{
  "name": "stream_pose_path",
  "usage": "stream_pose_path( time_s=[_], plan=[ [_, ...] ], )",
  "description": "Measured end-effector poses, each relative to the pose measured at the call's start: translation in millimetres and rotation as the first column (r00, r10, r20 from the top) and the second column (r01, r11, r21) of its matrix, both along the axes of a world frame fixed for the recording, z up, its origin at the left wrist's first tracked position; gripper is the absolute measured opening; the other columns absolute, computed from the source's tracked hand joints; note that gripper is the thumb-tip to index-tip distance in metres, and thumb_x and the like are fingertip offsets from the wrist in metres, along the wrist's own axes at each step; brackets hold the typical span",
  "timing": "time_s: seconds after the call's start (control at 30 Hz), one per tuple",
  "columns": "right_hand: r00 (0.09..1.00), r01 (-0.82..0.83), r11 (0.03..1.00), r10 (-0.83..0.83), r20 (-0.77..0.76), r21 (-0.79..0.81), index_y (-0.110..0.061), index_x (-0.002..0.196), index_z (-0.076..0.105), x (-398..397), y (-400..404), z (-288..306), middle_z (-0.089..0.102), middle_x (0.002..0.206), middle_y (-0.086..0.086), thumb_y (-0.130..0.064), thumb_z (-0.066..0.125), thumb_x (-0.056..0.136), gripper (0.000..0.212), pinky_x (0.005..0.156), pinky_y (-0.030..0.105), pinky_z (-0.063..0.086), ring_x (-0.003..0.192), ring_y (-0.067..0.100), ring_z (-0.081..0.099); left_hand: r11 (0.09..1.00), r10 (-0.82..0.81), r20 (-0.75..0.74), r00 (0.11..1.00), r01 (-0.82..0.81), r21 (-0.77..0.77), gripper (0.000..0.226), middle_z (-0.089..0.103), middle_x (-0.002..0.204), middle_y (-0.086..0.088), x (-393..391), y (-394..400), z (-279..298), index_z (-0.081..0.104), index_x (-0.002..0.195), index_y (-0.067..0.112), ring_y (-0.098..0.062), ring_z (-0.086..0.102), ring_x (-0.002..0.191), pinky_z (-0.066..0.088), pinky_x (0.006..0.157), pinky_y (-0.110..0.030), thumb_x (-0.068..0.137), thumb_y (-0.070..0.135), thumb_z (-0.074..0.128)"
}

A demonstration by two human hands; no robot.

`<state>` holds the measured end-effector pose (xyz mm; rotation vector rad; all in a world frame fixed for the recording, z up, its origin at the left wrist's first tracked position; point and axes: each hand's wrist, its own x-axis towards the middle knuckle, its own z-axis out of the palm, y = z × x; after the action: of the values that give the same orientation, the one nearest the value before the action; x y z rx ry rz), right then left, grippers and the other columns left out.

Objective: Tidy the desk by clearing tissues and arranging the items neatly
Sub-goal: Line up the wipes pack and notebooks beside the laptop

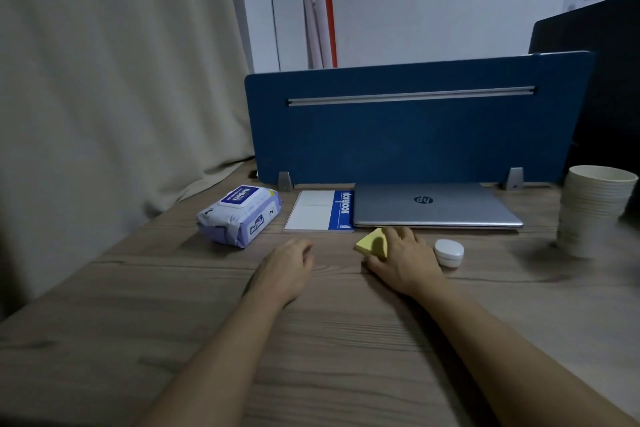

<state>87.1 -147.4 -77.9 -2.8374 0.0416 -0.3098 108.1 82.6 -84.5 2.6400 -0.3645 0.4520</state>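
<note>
The right hand (403, 258) gripped a yellow sticky-note pad (372, 243) just before the closed laptop (433, 206); the left hand (287, 265) rested empty, loosely curled, on the bench (207, 305).

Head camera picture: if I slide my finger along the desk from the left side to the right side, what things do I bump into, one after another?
Wet wipes pack → notebook → yellow sticky notes in the right hand → small white round case → stack of paper cups. The closed laptop lies behind the middle ones, spanning them, so I left it out.
</note>
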Motion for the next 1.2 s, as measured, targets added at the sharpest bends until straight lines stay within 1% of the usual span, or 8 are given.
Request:
stream_pose_path(
  time_s=[0.23, 0.4, 0.5, 0.67, 0.8, 0.93, 1.1, 1.2],
  plan=[
    [1.000, 0.021, 0.993, -0.022, 0.003, 0.118, -0.015, 0.136, 0.041, -20, -13, 1, 0.053, 0.136, 0.013, -0.053, 0.059, 0.082, 0.069, 0.096, 0.042, 0.037, 0.118, 0.036, 0.045, 0.999, -0.030, -0.044, 0.999, 0.029, -0.027, 0.036, 0.064, 0.127, 0.000, -18, 1, 5, 0.061, 0.127, 0.022, -0.017, 0.062, 0.109, 0.050, 0.094, -0.034, 0.093, 0.030, 0.054],
    [0.996, -0.084, 0.978, 0.077, 0.045, 0.190, -0.023, 0.141, 0.035, -21, -11, 2, 0.049, 0.136, 0.010, -0.050, 0.066, 0.072, 0.080, 0.099, 0.045, 0.039, 0.120, 0.032, 0.044, 0.995, -0.051, -0.080, 0.996, 0.044, -0.094, 0.036, 0.064, 0.128, -0.001, -10, 5, 2, 0.060, 0.128, 0.021, -0.010, 0.061, 0.107, 0.043, 0.089, -0.022, 0.092, 0.027, 0.058],
    [0.978, -0.197, 0.966, 0.183, 0.096, 0.165, -0.026, 0.144, 0.033, -15, -10, 1, 0.042, 0.141, 0.005, -0.049, 0.070, 0.069, 0.087, 0.105, 0.043, 0.036, 0.125, 0.026, 0.040, 0.992, -0.074, -0.098, 0.992, 0.063, -0.107, 0.036, 0.062, 0.130, 0.001, -3, 9, 1, 0.059, 0.128, 0.021, -0.001, 0.055, 0.100, 0.039, 0.086, -0.019, 0.093, 0.027, 0.058],
    [0.930, -0.314, 0.947, 0.292, 0.222, 0.070, -0.021, 0.143, 0.033, 4, 0, -3, 0.038, 0.142, 0.004, -0.044, 0.070, 0.071, 0.084, 0.108, 0.040, 0.032, 0.129, 0.024, 0.031, 0.992, -0.076, -0.122, 0.990, 0.062, -0.112, 0.042, 0.059, 0.136, 0.000, 13, 12, 0, 0.053, 0.134, 0.022, -0.010, 0.057, 0.118, 0.041, 0.094, -0.024, 0.093, 0.028, 0.057],
    [0.911, -0.352, 0.933, 0.321, 0.260, 0.081, -0.015, 0.142, 0.037, 24, 5, -5, 0.038, 0.143, 0.005, -0.039, 0.071, 0.071, 0.082, 0.107, 0.035, 0.030, 0.131, 0.026, 0.030, 0.991, -0.068, -0.127, 0.990, 0.052, -0.125, 0.046, 0.054, 0.142, -0.002, 30, 12, 1, 0.047, 0.138, 0.023, -0.013, 0.054, 0.124, 0.044, 0.101, -0.032, 0.093, 0.024, 0.055],
    [0.901, -0.350, 0.932, 0.307, 0.307, 0.094, -0.009, 0.139, 0.043, 47, 13, -6, 0.044, 0.140, 0.009, -0.031, 0.071, 0.071, 0.077, 0.107, 0.033, 0.032, 0.127, 0.030, 0.036, 0.998, -0.023, -0.050, 0.998, 0.020, -0.067, 0.051, 0.043, 0.148, 0.001, 49, 14, 2, 0.043, 0.141, 0.024, -0.018, 0.048, 0.128, 0.042, 0.103, -0.038, 0.091, 0.023, 0.051],
    [0.909, -0.303, 0.953, 0.290, 0.299, -0.004, -0.015, 0.135, 0.049, 80, 23, -5, 0.046, 0.143, 0.005, -0.041, 0.065, 0.070, 0.072, 0.102, 0.040, 0.030, 0.124, 0.030, 0.041, 0.996, -0.020, 0.000, 1.000, 0.020, -0.092, 0.049, 0.041, 0.147, -0.001, 79, 16, 1, 0.046, 0.139, 0.018, -0.020, 0.045, 0.131, 0.038, 0.108, -0.039, 0.091, 0.024, 0.054],
    [0.913, -0.307, 0.951, 0.305, 0.272, -0.038, -0.020, 0.131, 0.055, 100, 27, -6, 0.044, 0.148, 0.003, -0.050, 0.053, 0.070, 0.068, 0.104, 0.041, 0.026, 0.128, 0.029, 0.042, 0.997, -0.007, 0.034, 0.999, 0.009, -0.070, 0.039, 0.052, 0.138, 0.000, 94, 15, -3, 0.057, 0.130, 0.019, -0.017, 0.050, 0.122, 0.039, 0.099, -0.030, 0.093, 0.028, 0.055]
  ],
)
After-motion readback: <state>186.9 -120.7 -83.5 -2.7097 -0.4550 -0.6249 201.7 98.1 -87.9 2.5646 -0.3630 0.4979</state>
